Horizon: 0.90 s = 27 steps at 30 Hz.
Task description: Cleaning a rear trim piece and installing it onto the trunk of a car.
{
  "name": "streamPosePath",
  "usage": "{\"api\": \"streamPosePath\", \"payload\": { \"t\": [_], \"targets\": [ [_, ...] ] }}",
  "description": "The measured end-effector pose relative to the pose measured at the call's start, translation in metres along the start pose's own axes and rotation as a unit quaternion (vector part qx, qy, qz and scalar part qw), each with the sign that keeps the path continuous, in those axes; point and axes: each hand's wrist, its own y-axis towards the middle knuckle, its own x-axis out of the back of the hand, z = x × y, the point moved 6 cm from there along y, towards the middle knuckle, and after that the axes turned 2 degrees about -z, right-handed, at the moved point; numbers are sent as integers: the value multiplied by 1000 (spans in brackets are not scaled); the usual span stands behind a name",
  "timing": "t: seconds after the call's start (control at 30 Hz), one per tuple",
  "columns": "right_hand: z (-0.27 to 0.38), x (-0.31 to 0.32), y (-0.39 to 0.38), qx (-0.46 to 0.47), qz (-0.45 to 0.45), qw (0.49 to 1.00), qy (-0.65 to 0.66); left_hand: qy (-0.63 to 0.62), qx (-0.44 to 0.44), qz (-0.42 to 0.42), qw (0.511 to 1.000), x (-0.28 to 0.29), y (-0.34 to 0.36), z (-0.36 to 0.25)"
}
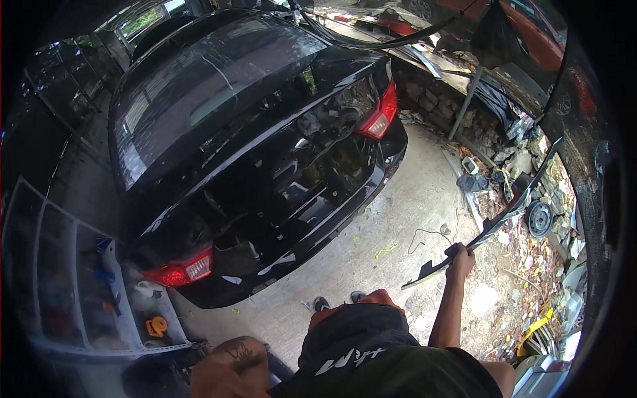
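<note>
My right hand grips a long, narrow black car trim piece, held out to the right over the concrete floor at a slant. The rear of a glossy black sedan fills the middle, with a red-and-clear tail lamp at either end and a long trunk lid. My tattooed left arm shows at the bottom edge; its hand is not in view.
A glass-fronted cabinet with an orange item stands at left. Rubble, leaves, scrap and a steel wheel line the right side, below hanging dark sheeting. A red car is at upper right.
</note>
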Motion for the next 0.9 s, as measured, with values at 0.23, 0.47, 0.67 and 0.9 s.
{"api": "streamPosePath", "payload": {
  "t": [0.23,0.47,0.67,0.9],
  "targets": [
    [-4,-19,-14,-7,45,999,2,93,-664,-14,742,-8,-10,-22],
    [-24,-21,-21,-47,80,995,-39,346,-475,92,804,-23,-11,-67],
    [-6,-46,-30,7,118,992,-53,305,-381,-42,872,-9,0,-31],
    [79,-10,-25,103,85,984,-116,-119,85,33,989,26,-45,10]
  ]
}}
